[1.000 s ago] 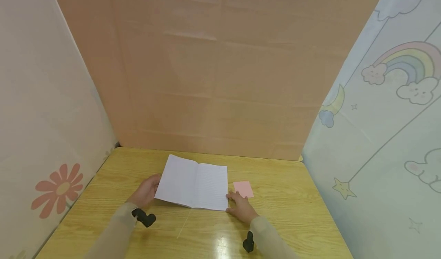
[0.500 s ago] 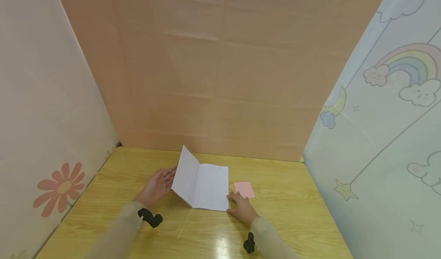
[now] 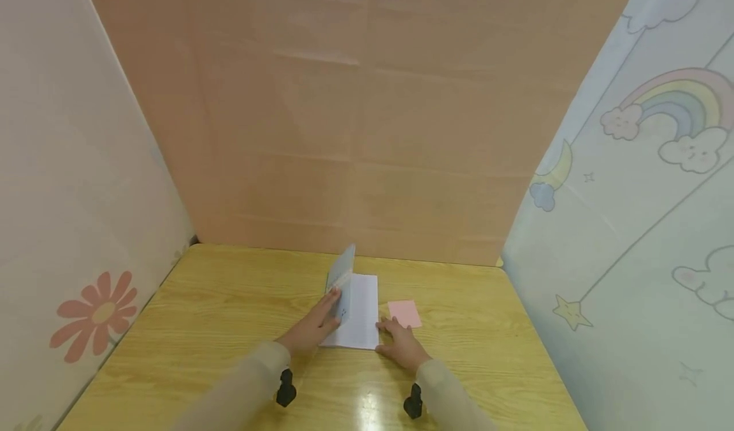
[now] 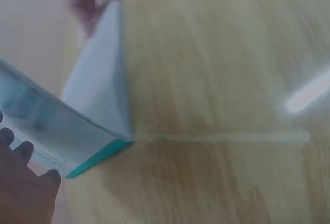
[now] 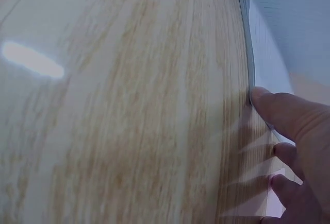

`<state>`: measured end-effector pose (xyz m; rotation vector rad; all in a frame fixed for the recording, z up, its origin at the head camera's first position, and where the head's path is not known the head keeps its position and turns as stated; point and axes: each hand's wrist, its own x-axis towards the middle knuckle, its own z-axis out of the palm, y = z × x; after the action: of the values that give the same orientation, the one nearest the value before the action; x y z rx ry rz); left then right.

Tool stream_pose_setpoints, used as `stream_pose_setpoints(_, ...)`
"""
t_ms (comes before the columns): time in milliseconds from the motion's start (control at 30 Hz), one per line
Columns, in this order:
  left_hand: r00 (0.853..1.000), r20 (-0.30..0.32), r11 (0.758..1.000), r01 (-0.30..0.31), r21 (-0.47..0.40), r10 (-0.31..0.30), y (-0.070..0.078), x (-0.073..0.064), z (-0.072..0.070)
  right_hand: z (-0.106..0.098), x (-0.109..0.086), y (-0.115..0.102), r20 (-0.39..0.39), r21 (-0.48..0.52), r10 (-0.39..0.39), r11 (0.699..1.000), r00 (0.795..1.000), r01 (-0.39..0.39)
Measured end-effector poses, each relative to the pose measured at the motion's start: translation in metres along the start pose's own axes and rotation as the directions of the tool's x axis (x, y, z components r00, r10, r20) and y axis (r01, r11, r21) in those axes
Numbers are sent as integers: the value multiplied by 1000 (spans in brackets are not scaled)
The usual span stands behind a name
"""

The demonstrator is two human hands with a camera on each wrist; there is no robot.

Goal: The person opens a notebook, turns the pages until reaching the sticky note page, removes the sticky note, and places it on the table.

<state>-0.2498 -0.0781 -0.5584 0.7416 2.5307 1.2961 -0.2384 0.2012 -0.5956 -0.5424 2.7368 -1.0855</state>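
Observation:
A notebook stands partly open on the table, its ruled right-hand page lying flat and its left part, with a grey-blue printed cover, tilted up steeply. Against the outside of that cover, my left hand rests with its fingers extended. The left wrist view shows this left hand beside the raised cover, which has a teal strip at its spine. My right hand touches the notebook's right edge with spread fingers. In the right wrist view, the thumb of the right hand is at the page edge.
A pink square sticky note lies right of the notebook, just beyond my right fingers. The wooden table meets a brown back panel and patterned side walls. A thin pale line runs along the tabletop near the spine.
The notebook's left side has swung from nearly flat, up and over to the right. My left hand has moved right with it, onto the cover's outside. The right hand has stayed put.

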Motion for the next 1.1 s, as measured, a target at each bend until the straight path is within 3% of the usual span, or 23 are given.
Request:
stream_pose_setpoints(67,999,38,981,-20,195,13,-6,2,8,1,1,0,2,-1,1,1000,1000,-1)
stream_pose_setpoints(167,996,87,919,-17,394,-19,-11,4,18,2,2,0,-6,-13,-4,1000,1000,4)
stream_pose_setpoints(333,985,129,870,39,492,-118,-17,5,27,2,3,-2,-21,-41,-8,999,1000,7)
stream_pose_setpoints(467,979,140,835,50,547,-150,-19,5,32,2,3,-3,-23,-45,1,999,1000,-2)
stream_pose_setpoints(733,962,183,819,64,570,-202,-13,8,27,2,5,0,22,-73,18,997,1000,-17)
stream_pose_setpoints(1100,952,206,843,85,530,-226,1,5,22,0,2,-6,19,-126,-6,992,1000,8)
